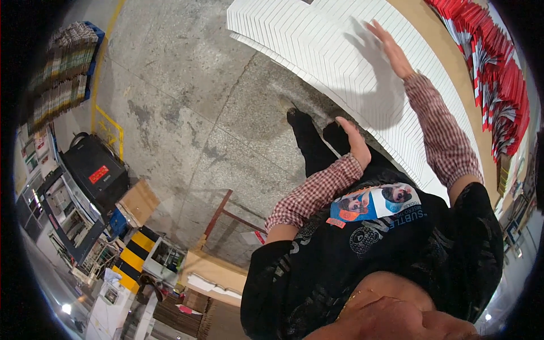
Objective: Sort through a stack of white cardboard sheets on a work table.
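Note:
A long row of white folded card pieces (317, 54), overlapping like shingles, lies on the work surface in front of me and to my right. Above it hovers my right hand (392, 50), its fingers stretched out, holding nothing and casting a shadow on the white pieces. My left hand (357, 144) is held near my body beside the row's near edge. It is seen mostly edge-on, with the fingers extended and nothing visible in them. Both forearms wear red-and-white checked sleeves.
Tan board (416, 12) borders the white row, with red-and-white folded pieces (501, 107) fanned out beyond it at the right. At left stand stacked bundles (62, 68), a black bin (96, 161), a cardboard box (139, 203) and machinery with a yellow-black striped panel (136, 252).

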### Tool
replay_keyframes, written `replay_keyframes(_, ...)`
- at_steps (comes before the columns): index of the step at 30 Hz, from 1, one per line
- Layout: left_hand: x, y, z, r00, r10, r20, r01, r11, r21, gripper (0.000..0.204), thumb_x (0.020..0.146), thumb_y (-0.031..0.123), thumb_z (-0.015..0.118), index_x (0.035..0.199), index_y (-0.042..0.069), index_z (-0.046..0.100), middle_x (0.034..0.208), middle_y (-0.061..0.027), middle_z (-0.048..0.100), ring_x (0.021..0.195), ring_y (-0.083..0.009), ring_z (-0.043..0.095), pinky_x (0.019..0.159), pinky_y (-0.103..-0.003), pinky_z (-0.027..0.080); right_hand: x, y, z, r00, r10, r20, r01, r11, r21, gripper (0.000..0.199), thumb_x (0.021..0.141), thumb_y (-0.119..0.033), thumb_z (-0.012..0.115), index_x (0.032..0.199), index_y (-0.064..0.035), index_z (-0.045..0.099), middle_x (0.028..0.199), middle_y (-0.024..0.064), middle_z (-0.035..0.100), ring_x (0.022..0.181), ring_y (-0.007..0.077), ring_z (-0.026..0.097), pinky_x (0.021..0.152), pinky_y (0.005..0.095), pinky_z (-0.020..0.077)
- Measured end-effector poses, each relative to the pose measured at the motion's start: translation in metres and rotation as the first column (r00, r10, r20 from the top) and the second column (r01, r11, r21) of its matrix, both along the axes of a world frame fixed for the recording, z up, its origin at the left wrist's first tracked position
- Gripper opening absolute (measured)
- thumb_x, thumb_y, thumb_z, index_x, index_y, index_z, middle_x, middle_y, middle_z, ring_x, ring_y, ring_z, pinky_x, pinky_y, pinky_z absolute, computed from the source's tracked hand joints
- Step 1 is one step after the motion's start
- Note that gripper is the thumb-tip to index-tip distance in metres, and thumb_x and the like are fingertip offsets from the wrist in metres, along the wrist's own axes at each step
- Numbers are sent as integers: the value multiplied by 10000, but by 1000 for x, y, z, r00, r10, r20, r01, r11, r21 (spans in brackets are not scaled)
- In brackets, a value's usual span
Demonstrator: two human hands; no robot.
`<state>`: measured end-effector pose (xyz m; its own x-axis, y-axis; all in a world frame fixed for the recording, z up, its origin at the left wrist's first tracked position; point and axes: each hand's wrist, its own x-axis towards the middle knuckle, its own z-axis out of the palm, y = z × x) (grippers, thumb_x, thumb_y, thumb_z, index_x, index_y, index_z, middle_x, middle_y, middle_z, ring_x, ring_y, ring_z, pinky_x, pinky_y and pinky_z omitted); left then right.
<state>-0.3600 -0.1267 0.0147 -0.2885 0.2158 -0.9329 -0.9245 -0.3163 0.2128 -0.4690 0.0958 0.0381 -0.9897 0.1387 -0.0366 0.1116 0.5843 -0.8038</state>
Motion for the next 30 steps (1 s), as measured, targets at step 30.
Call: replay_keyframes(30, -205, -20, -24, 829, 466, -311, -336, 858, 389, 959, 714, 774, 147, 1374, 91, 11, 1429, -108, 39, 1309, -256, 75, 1051, -392, 116, -120, -50, -5, 999, -36, -9, 33, 974, -223, 534, 916, -410, 273, 1337, -82, 257, 1375, 75, 279, 1293, 217, 187, 1056, 316, 130)
